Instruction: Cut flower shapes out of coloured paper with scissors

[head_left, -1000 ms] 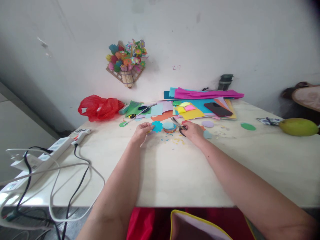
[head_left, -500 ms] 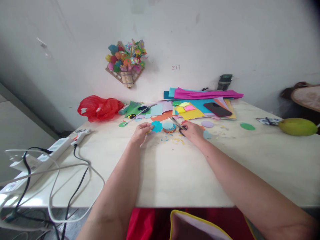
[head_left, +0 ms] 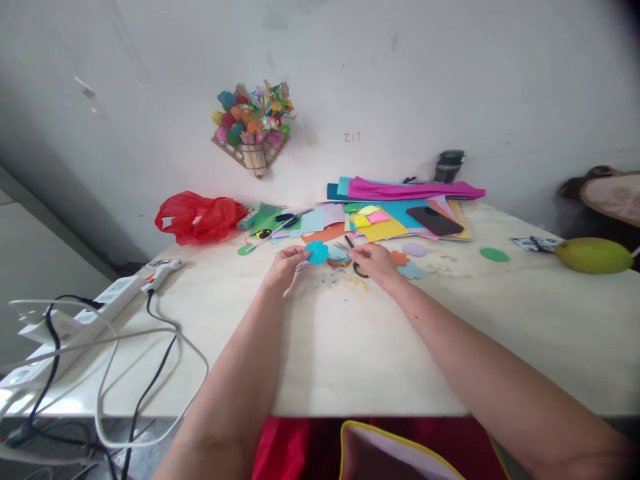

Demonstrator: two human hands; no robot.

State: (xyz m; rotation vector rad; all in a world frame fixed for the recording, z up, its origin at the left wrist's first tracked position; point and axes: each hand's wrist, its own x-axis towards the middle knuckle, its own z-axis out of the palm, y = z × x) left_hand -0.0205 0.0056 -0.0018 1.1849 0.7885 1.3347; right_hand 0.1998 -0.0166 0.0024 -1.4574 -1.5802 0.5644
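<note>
Pinched in the fingers of my left hand (head_left: 289, 265) is a blue scalloped paper flower (head_left: 317, 253). My right hand (head_left: 374, 263) is closed round a pair of scissors (head_left: 343, 247), whose blades point left toward the flower without touching it. Behind and between my hands sits a low stack of round paper pieces (head_left: 339, 259), partly covered by the scissors. Small paper scraps (head_left: 350, 283) lie on the table in front of it. Beside my right hand are an orange paper flower (head_left: 399, 258) and a pale blue paper flower (head_left: 411, 271).
Coloured paper sheets (head_left: 385, 230) and a phone (head_left: 435, 221) lie at the back, with a second pair of scissors (head_left: 286, 220). A red plastic bag (head_left: 200, 217) is at the back left. Cables and a power strip (head_left: 105, 297) line the left edge; a yellow-green fruit-shaped object (head_left: 594, 256) lies right.
The blue flower has shifted slightly right with my left hand. My right hand has moved left, and the scissors' blades now point more toward the flower.
</note>
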